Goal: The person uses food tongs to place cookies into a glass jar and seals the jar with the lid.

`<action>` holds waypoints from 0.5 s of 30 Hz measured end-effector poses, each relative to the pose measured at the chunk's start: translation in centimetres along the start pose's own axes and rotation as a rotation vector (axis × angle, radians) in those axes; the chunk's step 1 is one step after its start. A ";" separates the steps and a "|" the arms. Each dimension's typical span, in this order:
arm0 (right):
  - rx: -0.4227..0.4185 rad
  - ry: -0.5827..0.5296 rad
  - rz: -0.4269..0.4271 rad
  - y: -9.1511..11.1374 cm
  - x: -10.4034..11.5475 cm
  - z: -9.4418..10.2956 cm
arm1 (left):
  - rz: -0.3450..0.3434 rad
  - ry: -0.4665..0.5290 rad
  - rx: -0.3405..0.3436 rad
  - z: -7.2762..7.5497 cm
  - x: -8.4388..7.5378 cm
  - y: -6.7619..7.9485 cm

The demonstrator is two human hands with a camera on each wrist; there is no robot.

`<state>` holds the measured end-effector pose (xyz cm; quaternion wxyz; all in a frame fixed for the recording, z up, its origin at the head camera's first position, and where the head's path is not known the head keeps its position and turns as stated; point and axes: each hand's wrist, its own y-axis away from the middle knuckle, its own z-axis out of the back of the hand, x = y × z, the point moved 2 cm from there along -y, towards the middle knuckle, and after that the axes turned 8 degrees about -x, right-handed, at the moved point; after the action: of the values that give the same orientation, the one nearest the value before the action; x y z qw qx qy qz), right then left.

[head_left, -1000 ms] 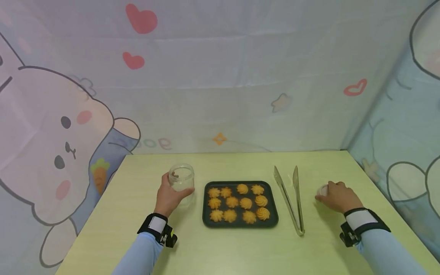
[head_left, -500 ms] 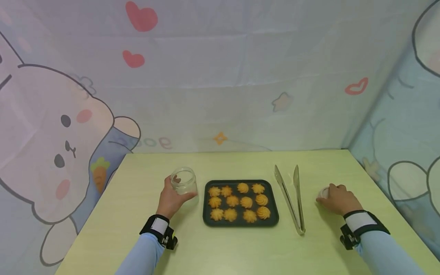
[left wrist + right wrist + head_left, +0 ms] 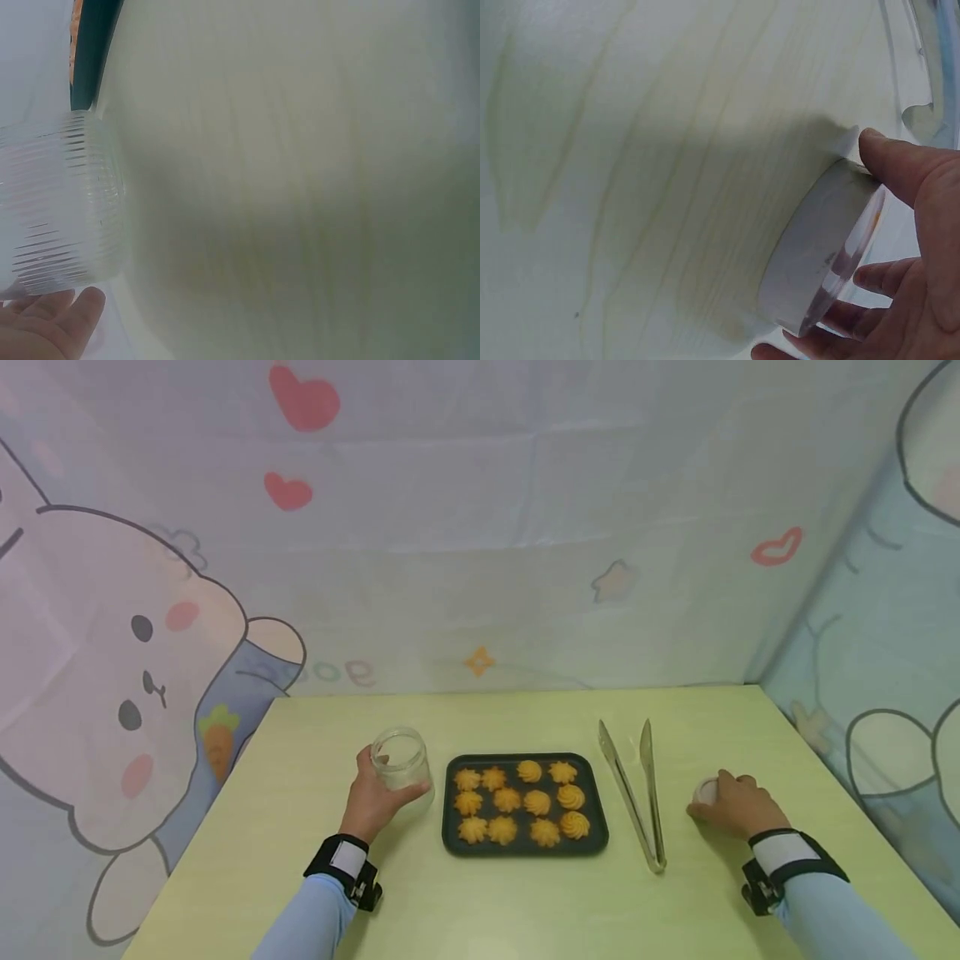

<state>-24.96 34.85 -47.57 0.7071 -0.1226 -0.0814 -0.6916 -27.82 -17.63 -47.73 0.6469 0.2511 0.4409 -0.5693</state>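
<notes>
On the table's left side, a clear ribbed jar (image 3: 406,765) with an uncovered mouth stands beside the tray, roughly upright. My left hand (image 3: 373,797) grips it, thumb on the near side and fingers around the far left; the left wrist view catches part of the jar (image 3: 56,206) and some fingertips (image 3: 88,311). Over at the right, my right hand (image 3: 738,804) holds a round white lid (image 3: 706,791) by its edge. In the right wrist view the lid (image 3: 814,244) is tilted close to the tabletop, with the thumb at one edge and fingers at the opposite one.
A dark rectangular tray (image 3: 525,850) bearing several golden piped cookies (image 3: 507,800) lies between the hands. Metal tongs (image 3: 651,814) lie spread on the table (image 3: 525,910) just right of it. A printed cloth backdrop (image 3: 480,527) rises behind the table's far edge.
My left hand has brought the jar slightly right and nearer to me, closer to the tray. My right hand stays at about the same spot with the lid. Tray and tongs have not moved.
</notes>
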 end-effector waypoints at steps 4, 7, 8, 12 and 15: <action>-0.034 -0.007 -0.012 0.4 0.8 0.3 | -0.018 -0.021 0.011 0.2 0.4 0.0; -0.058 -0.027 -0.017 0.5 2.1 0.8 | -0.037 -0.038 0.023 0.7 0.3 0.0; -0.066 -0.031 -0.017 0.4 2.6 0.9 | -0.038 -0.041 0.026 0.9 0.2 0.0; -0.086 -0.059 -0.019 0.3 4.8 1.2 | -0.053 -0.049 0.054 1.9 -0.3 0.1; -0.091 -0.078 -0.026 0.1 6.3 1.1 | -0.070 -0.072 0.070 2.7 -0.8 0.2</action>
<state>-24.58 29.18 -44.72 0.6880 -0.1806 -0.0791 -0.6984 -26.84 -19.39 -45.82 0.6328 0.2372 0.4057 -0.6154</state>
